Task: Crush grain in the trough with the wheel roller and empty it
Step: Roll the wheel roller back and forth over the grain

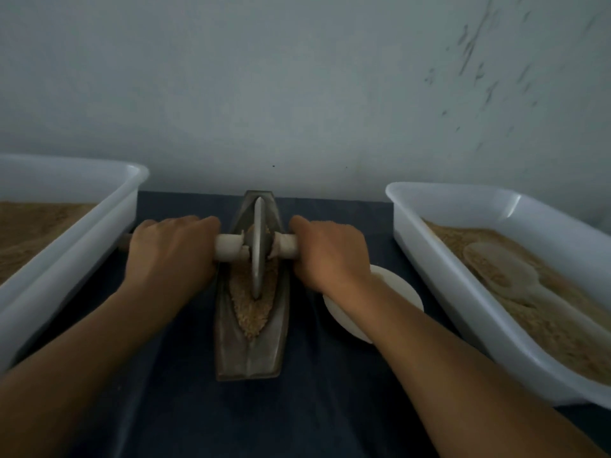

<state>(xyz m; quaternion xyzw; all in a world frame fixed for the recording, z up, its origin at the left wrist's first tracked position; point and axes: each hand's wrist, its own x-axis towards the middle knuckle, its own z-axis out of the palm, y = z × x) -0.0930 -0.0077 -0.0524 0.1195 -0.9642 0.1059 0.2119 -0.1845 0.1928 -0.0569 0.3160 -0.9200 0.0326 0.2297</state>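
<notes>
from the head view, a long dark trough (253, 355) is lying lengthwise on the table (185, 408), which is wearing a dark blue cloth, its far tip nearly reaching the pale wall (297, 77). a bed of tan grain (253, 320) is filling the middle groove of the trough. the wheel roller (258, 249) is standing upright on its edge in that groove, its grey disc sinking into the grain, and its pale axle is sticking out across the trough to both sides.

the left hand (168, 249) is gripping the left end of the axle, its fingers (195, 223) curling fully over the top and closing around the bar. the right hand (330, 252) is gripping the right end the same way, knuckles up, fingers wrapping tightly around the bar with no gap showing. both forearms are reaching in from the near edge of the picture.

a white tub (82, 233) is sitting at the left of the trough, holding brown grain-like material. a second white tub (446, 269) is sitting at the right, also holding tan grain, with a pale scoop (499, 269) lying half sunk in it. a small white bowl (401, 289) is resting on the cloth between the trough and the right tub, partly hiding under the right wrist; what it is holding is not showing.
</notes>
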